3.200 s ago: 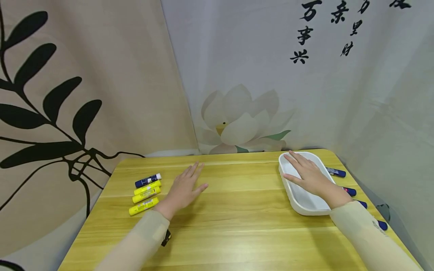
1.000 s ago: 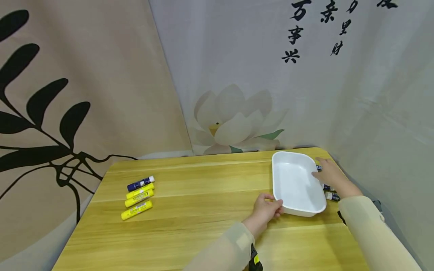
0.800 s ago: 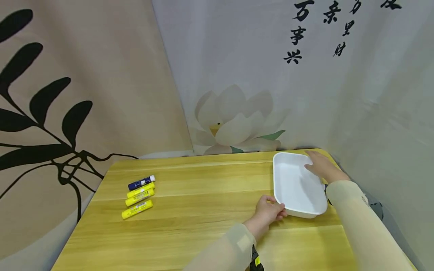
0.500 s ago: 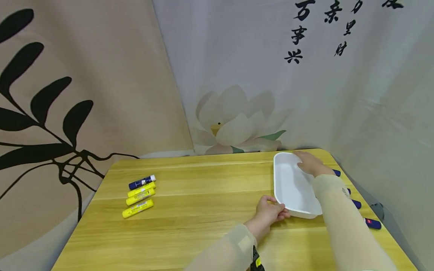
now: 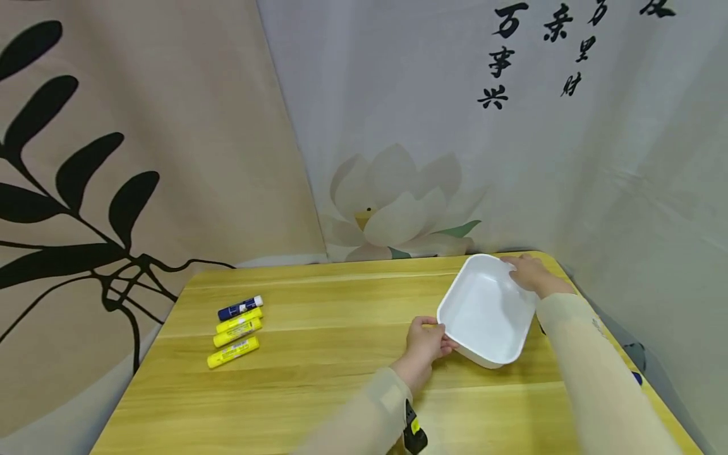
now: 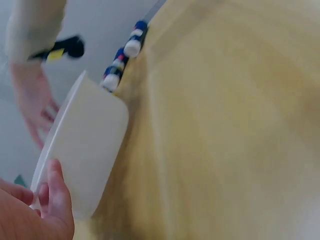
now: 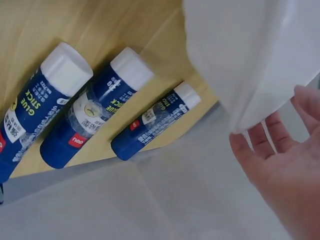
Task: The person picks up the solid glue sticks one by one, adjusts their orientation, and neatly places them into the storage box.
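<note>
A shallow white plastic tray (image 5: 483, 309) is at the right of the table in the head view, turned at a slant. My left hand (image 5: 425, 344) pinches its near left corner, thumb on the outer wall and fingers at the rim in the left wrist view. At the far right corner, my right hand (image 5: 531, 275) grips the rim, fingers curled under it in the right wrist view. Several blue glue sticks with white caps lie beside the tray along the right table edge, such as this glue stick (image 7: 155, 120); my right sleeve mostly hides them from the head camera.
Toward the left of the wooden table (image 5: 341, 379) lie several yellow sticks, one of them a yellow stick (image 5: 233, 352), with a blue glue stick (image 5: 240, 308) behind them. A printed curtain (image 5: 398, 126) hangs right behind the table's back edge.
Both hands lay flat and apart at first; the left has crossed from beside the yellow sticks to the tray. Now they hold the tray, which has turned and shifted left, away from the glue sticks.
</note>
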`<action>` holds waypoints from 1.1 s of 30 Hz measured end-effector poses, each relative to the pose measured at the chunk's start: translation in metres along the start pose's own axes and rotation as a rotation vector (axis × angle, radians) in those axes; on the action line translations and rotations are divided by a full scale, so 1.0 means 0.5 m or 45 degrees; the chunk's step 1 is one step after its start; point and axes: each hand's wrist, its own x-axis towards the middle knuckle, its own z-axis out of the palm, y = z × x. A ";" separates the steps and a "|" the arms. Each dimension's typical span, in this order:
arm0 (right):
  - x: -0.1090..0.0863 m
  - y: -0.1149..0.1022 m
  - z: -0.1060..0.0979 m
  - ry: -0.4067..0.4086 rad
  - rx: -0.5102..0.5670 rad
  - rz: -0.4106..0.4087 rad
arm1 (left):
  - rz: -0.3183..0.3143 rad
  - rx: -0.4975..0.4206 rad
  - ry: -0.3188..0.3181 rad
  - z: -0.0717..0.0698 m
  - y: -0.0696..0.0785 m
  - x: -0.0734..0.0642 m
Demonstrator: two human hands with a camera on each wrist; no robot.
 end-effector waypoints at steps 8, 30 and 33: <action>-0.029 -0.008 0.007 0.022 0.322 -0.058 | 0.061 0.050 0.014 -0.106 0.083 0.049; -0.087 -0.234 0.127 -0.045 1.310 0.227 | 0.150 0.233 -0.050 -0.398 0.171 0.082; -0.074 -0.255 0.142 -0.023 1.342 0.246 | 0.145 0.239 -0.066 -0.421 0.166 0.078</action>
